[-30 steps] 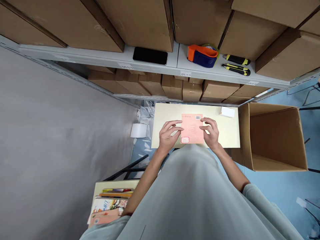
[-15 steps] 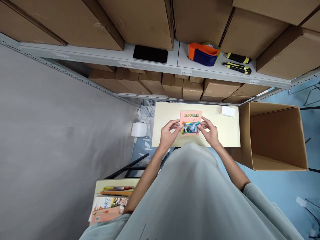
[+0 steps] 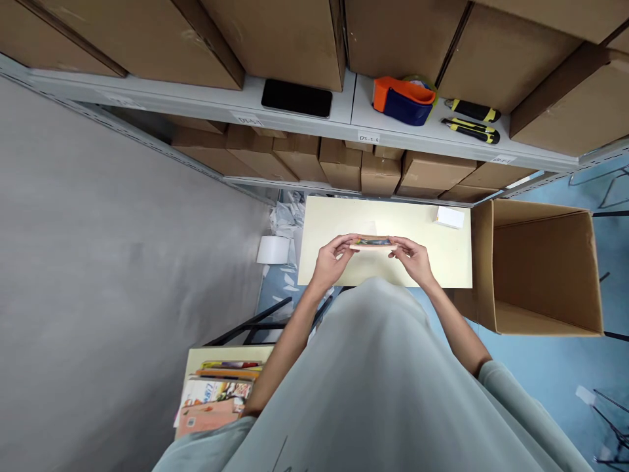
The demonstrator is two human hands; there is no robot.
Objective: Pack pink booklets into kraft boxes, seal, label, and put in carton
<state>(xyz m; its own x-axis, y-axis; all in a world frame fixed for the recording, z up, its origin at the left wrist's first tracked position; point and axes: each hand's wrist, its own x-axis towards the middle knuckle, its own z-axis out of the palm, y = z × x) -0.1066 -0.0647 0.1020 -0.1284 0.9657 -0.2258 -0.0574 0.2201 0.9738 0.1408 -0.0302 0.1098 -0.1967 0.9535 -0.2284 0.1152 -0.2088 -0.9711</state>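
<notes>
A small pink book [image 3: 373, 242] is held between my two hands above the pale yellow table [image 3: 324, 216]. It is tilted so that its edge faces me and the picture on its cover shows only as a thin strip. My left hand [image 3: 334, 259] is closed on the book's left end, thumb below and fingers on top. At the right end my right hand [image 3: 411, 257] pinches the book the same way. A small white box [image 3: 449, 217] lies on the table's far right part.
An open cardboard box [image 3: 545, 269] stands right of the table. Across the shelf [image 3: 304, 105] lie a phone [image 3: 297, 98], an orange and blue tape dispenser [image 3: 405, 99] and two utility knives [image 3: 472, 121]. Several magazines [image 3: 216, 393] are stacked at lower left, and a white roll [image 3: 273, 250] sits left.
The book has tipped from showing its cover flat to nearly edge-on. Both hands have kept hold of it and turned with it. The view has shifted slightly.
</notes>
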